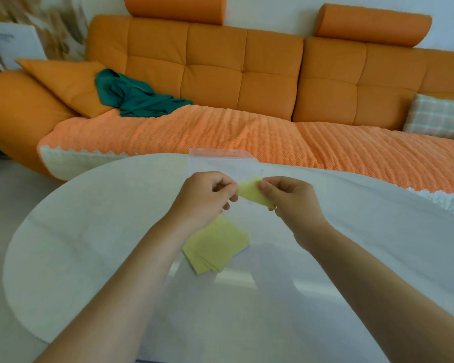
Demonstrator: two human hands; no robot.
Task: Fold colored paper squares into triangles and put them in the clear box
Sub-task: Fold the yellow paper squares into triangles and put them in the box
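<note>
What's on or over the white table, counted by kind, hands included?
hands: 2, left hand, right hand
held yellow paper: 1
stack of yellow squares: 1, sheets uncountable
clear box: 1
Total: 5

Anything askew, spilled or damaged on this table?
Nothing serious. The stack of yellow squares on the table is slightly fanned, lower edges out of line. The left hand and right hand pinch one yellow sheet, apparently undamaged. A green cloth lies crumpled on the sofa.
</note>
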